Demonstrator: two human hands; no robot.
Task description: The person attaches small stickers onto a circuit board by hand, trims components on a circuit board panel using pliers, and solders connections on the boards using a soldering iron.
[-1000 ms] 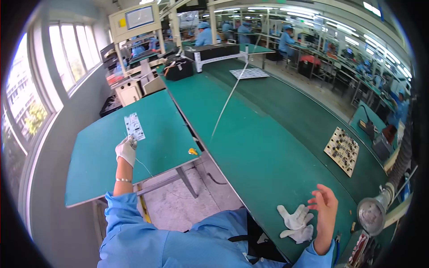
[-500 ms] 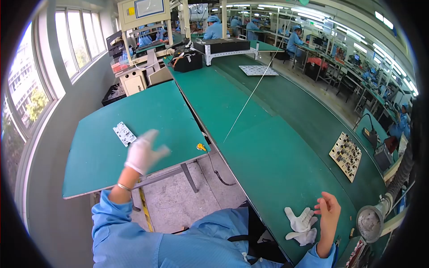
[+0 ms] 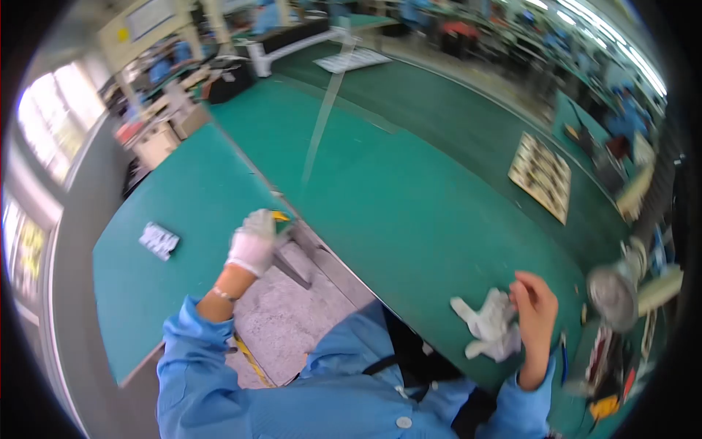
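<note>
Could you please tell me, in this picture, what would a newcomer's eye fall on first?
Probably the long green work surface, stretching across the middle towards the back. Next, perhaps, the white-gloved left hand at the edge of the smaller green table, close to a small yellow object. At lower right, the bare right hand is beside a crumpled white fabric glove; whether they touch is unclear.

Gloved left hand (image 3: 253,243) — by yellow piece (image 3: 281,216), bare right hand (image 3: 537,313) — beside white glove (image 3: 488,326)
</note>
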